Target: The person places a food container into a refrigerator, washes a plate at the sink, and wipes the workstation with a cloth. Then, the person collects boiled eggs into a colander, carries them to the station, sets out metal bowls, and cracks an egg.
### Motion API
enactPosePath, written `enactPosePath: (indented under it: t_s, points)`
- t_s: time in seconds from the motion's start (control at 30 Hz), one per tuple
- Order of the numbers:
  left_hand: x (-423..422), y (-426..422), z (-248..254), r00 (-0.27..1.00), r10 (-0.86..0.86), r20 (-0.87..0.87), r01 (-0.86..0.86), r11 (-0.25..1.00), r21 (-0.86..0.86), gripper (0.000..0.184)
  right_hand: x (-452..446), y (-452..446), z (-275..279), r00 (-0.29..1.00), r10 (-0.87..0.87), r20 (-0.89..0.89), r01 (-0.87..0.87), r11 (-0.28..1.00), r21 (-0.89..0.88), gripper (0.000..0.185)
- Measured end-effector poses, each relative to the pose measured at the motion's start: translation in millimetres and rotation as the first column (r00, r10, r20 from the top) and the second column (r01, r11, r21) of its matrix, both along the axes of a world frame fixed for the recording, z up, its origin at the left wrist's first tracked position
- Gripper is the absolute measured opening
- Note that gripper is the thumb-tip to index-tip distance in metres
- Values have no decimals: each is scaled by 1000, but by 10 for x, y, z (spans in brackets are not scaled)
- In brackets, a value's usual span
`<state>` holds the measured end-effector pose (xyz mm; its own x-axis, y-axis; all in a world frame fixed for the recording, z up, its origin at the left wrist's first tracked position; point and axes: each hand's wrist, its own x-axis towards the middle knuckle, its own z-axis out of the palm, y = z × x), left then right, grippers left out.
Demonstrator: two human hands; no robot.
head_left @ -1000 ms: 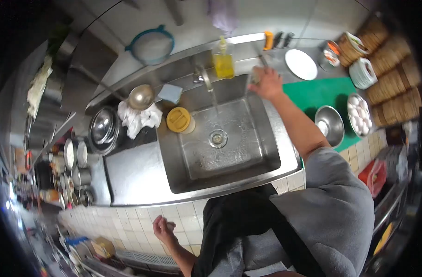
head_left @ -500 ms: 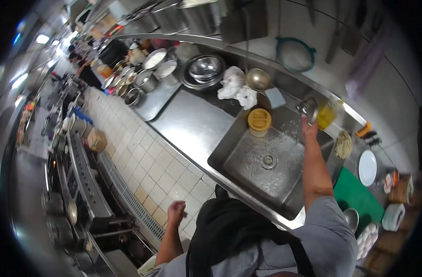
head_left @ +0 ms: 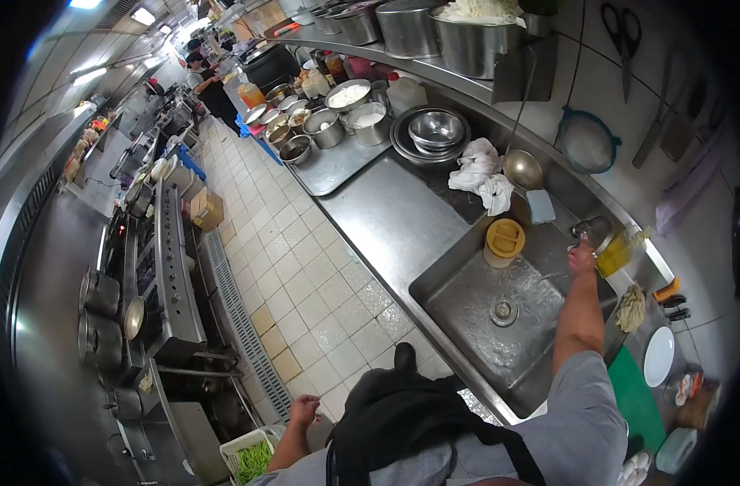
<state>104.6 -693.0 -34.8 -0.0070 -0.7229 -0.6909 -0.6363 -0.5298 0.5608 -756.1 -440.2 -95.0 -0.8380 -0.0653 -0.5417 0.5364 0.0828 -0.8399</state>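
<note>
My right hand [head_left: 581, 256] reaches across the sink to the metal faucet [head_left: 594, 232] at its back edge. Its fingers are closed on the faucet, partly hidden. Beside that hand stands a container of yellow liquid [head_left: 620, 253]. Down in the steel sink [head_left: 540, 312], water wets the floor around the drain [head_left: 504, 313]. A yellow-lidded container [head_left: 504, 241] stands inside, toward the far left corner. My left hand [head_left: 305, 411] hangs low over the tiled floor, fingers curled, with nothing visible in them.
A blue-grey sponge [head_left: 540, 206], a ladle [head_left: 523, 169] and white cloths [head_left: 479, 173] lie behind the sink. Steel bowls [head_left: 435, 130] and pots crowd the counter. A green cutting board [head_left: 634, 397] is at right. Stoves [head_left: 175, 275] line the left; a person [head_left: 212, 91] stands far down the aisle.
The view has shifted, so the sink sits further right and lower in the picture. My right hand stays at the faucet. My left hand still hangs at my side.
</note>
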Motion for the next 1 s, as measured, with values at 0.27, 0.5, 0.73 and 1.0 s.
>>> enactPosePath:
  t_s: [0.27, 0.5, 0.73, 1.0]
  points:
    - [-82, -651, -249, 983, -40, -178, 46, 999, 28, 16, 827, 28, 529, 975, -102, 199, 196, 819, -539, 51]
    - [-508, -1192, -189, 956, -135, -261, 138, 990, -6, 22, 2157, 1086, -1170, 480, 874, -74, -344, 265, 901, 29]
    - [-525, -1832, 96, 907, -170, -385, 169, 985, -37, 34, 3453, -215, 1472, 966, 248, -74, -257, 955, -148, 45]
    - [-606, -2447, 50, 863, -94, -496, 112, 994, 6, 35, 3434, -1393, 1934, 827, 560, 49, -529, 746, 404, 57]
